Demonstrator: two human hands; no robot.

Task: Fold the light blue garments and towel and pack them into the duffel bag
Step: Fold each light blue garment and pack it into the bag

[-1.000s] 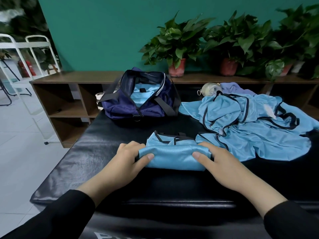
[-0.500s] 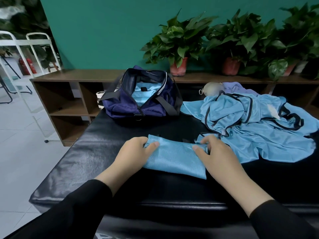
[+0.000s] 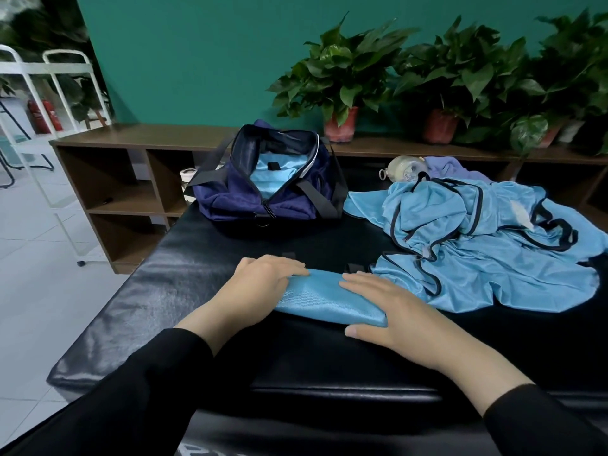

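A folded light blue garment [image 3: 324, 299] lies as a narrow bundle on the black padded table [image 3: 184, 291] in front of me. My left hand [image 3: 260, 284] rests flat on its left end, fingers straight. My right hand [image 3: 391, 309] presses flat on its right end, thumb on the table at the front edge. The navy duffel bag [image 3: 269, 189] stands unzipped at the table's back, with light blue fabric inside. A loose heap of light blue garments with dark trim [image 3: 477, 245] lies to the right.
A clear bottle [image 3: 406, 167] and a lilac cloth [image 3: 450, 167] lie behind the heap. A brown low shelf [image 3: 131, 166] with potted plants [image 3: 342, 83] runs along the green wall. A white metal rack [image 3: 49, 126] stands on the tiled floor at left.
The garment's near half was folded over onto the far half, making a narrower bundle. Both hands went from pinching its ends to lying flat on top of it.
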